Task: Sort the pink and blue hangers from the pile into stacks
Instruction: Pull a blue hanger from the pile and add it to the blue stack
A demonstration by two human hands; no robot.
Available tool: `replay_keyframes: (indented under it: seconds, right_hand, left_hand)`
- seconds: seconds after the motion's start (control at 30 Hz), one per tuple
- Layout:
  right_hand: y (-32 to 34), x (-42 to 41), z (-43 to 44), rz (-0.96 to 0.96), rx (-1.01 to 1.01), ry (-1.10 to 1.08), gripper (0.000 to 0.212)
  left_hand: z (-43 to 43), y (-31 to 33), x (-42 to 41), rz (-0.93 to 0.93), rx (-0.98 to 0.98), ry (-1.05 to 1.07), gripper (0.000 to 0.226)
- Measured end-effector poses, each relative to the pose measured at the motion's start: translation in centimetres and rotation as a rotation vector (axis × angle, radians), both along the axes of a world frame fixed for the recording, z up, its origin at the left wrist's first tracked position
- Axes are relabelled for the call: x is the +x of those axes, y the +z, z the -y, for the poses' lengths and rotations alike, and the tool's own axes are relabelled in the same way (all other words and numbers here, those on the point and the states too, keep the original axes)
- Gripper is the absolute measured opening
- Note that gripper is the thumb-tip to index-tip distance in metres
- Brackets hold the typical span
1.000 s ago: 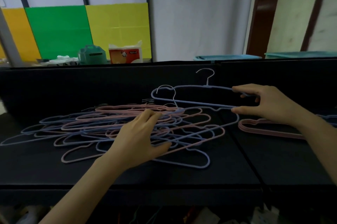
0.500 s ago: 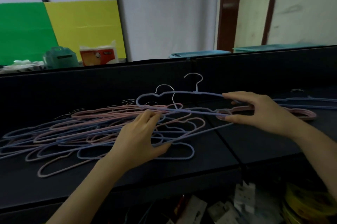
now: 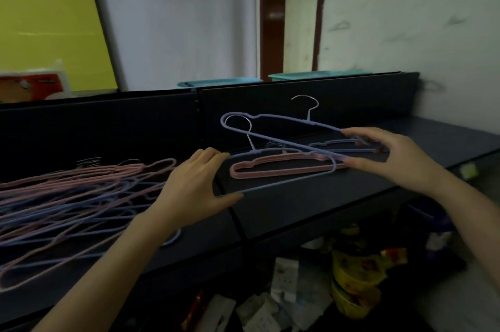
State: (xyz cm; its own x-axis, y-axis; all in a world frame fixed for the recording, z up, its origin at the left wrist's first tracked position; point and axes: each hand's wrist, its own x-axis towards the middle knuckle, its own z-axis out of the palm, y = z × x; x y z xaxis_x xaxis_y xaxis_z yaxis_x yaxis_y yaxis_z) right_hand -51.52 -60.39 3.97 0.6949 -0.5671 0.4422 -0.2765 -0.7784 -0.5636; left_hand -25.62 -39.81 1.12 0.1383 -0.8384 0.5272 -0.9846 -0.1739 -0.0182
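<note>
A tangled pile of pink and blue hangers (image 3: 81,196) lies on the left part of the black table (image 3: 297,204). On the right part sits a stack of pink hangers (image 3: 270,170), with a stack of blue hangers (image 3: 334,142) behind it. My right hand (image 3: 384,161) grips the right end of a blue hanger (image 3: 276,118) that tilts up above the pink stack. My left hand (image 3: 194,188) holds the left end of a second blue hanger (image 3: 284,183) between thumb and fingers, just over the pink stack. The two lifted hangers cross near my right hand.
A black back panel (image 3: 135,129) runs along the table's far edge. Teal bins (image 3: 219,83) stand behind it, and a red and white tissue pack (image 3: 32,85) at far left. Cluttered packets and yellow bags (image 3: 351,277) lie under the table's front edge.
Both hands have carried the two blue hangers rightward, off the pile and over the pink stack. My view has swung right with them.
</note>
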Motion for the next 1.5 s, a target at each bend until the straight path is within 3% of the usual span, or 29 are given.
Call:
replay_keyframes:
  seconds: [0.17, 0.6, 0.97, 1.13, 1.33, 1.5]
  right_hand:
    - [0.2, -6.3, 5.2, -0.006, -0.03, -0.079, 0.057]
    - [-0.3, -15.5, 18.1, 0.003, -0.005, -0.112, 0.056]
    - [-1.1, -14.6, 26.0, 0.016, 0.047, -0.109, 0.062]
    - [-0.7, -12.6, 29.1, 0.009, 0.053, -0.112, 0.045]
    - [-1.3, -10.9, 31.9, -0.02, 0.048, -0.093, 0.053]
    - [-2.1, -9.7, 33.9, -0.001, 0.059, -0.079, 0.044]
  left_hand:
    - [8.1, -0.3, -4.9, -0.105, -0.016, -0.075, 0.076]
    - [24.1, -1.2, -11.2, -0.274, 0.081, -0.09, 0.074]
    - [32.5, -0.7, -9.4, -0.352, 0.231, -0.106, 0.069]
    - [35.5, -0.6, -7.3, -0.403, 0.287, -0.118, 0.067]
    - [38.1, -2.1, -5.4, -0.482, 0.337, -0.135, 0.069]
    - [38.8, -3.0, -4.5, -0.537, 0.348, -0.145, 0.07]
